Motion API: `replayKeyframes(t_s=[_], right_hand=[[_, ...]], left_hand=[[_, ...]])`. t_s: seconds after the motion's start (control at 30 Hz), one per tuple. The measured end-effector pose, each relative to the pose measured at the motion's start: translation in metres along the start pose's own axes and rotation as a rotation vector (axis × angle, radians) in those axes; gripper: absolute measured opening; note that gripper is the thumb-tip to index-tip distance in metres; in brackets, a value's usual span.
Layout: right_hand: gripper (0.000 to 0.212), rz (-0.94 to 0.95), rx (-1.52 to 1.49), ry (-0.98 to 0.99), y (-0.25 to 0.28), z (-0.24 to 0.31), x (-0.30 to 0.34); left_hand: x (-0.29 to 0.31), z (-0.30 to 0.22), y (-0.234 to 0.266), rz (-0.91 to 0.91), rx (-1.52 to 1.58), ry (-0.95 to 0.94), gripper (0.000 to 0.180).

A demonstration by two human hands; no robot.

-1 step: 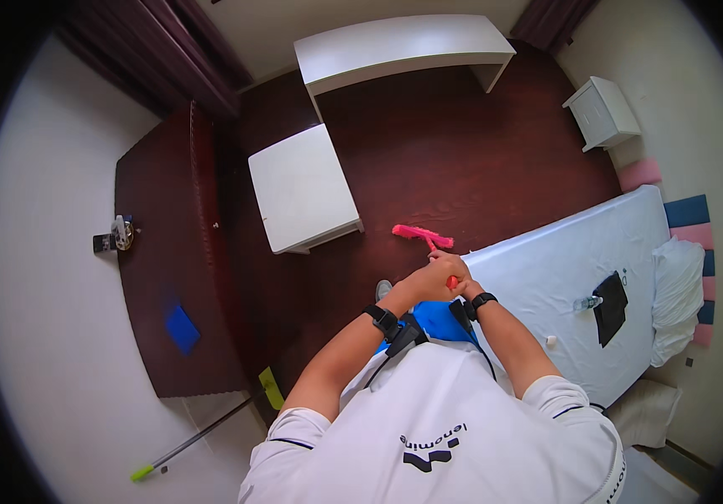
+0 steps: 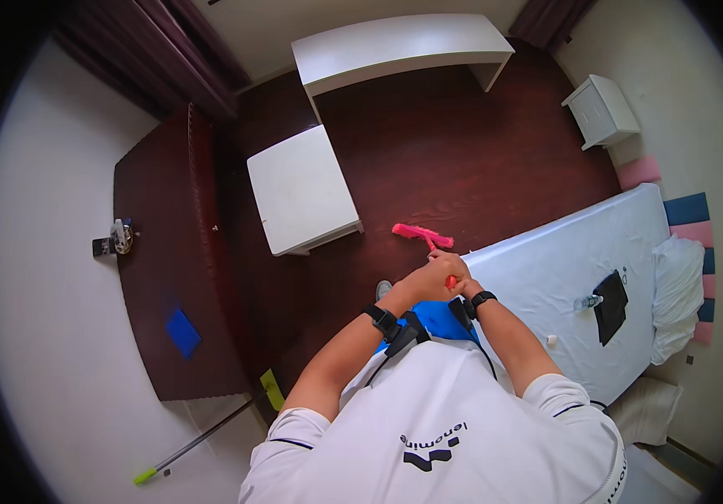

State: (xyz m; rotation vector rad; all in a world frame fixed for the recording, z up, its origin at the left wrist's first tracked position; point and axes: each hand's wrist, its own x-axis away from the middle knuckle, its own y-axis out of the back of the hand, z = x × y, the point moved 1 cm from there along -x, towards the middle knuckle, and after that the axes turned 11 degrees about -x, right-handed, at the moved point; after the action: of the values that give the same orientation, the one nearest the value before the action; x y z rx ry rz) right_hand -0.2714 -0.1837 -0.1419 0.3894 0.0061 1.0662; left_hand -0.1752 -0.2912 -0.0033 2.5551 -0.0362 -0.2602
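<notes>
In front of my body, a pink T-shaped window squeegee (image 2: 423,234) with a fuzzy-looking head points away from me over the dark floor. My left hand (image 2: 437,275) is closed around its handle, whose red end pokes out beside the fist. Right against it, my right hand (image 2: 465,270) is also closed at the handle. The left hand partly hides the right fingers. Each wrist carries a black strap with a small device.
A white-sheeted bed (image 2: 538,277) is close on my right, with a bottle (image 2: 588,301) and black folder (image 2: 611,309). Ahead are a white low table (image 2: 303,189), white desk (image 2: 403,46) and nightstand (image 2: 603,113). Left, a dark-red covered surface (image 2: 160,277) bears a blue sheet (image 2: 183,333); a green-ended pole (image 2: 202,435) leans nearby.
The view has shifted very slightly. Both hands and the squeegee keep their positions.
</notes>
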Motion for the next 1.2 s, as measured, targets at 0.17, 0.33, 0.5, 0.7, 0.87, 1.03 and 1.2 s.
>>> replayKeyframes(t_s=[0.17,0.33,0.5,0.7,0.87,1.03,1.2], right_hand=[[0.025,-0.062,0.136,-0.179,-0.006,0.007,-0.037],[0.024,-0.143,0.085,-0.103,0.003,0.011,-0.093],[0.020,-0.200,0.019,-0.118,0.021,0.005,-0.165],[0.022,-0.170,0.002,-0.151,0.062,0.004,-0.231],[0.025,-0.149,-0.011,-0.174,0.098,0.015,-0.273],[0.026,-0.137,-0.190,-0.103,0.119,-0.007,-0.303],[0.028,-0.172,-0.253,-0.219,0.134,-0.007,-0.334]], left_hand=[[-0.013,0.024,0.019,0.047,-0.055,0.014,0.021],[-0.047,0.059,0.046,0.025,-0.074,-0.069,0.022],[-0.091,0.106,0.072,0.078,-0.092,0.024,0.017],[-0.154,0.140,0.101,-0.002,-0.053,0.016,0.021],[-0.204,0.158,0.121,-0.028,-0.092,0.041,0.023],[-0.241,0.170,0.128,0.071,-0.088,0.025,0.016],[-0.276,0.187,0.149,0.146,-0.098,-0.021,0.017]])
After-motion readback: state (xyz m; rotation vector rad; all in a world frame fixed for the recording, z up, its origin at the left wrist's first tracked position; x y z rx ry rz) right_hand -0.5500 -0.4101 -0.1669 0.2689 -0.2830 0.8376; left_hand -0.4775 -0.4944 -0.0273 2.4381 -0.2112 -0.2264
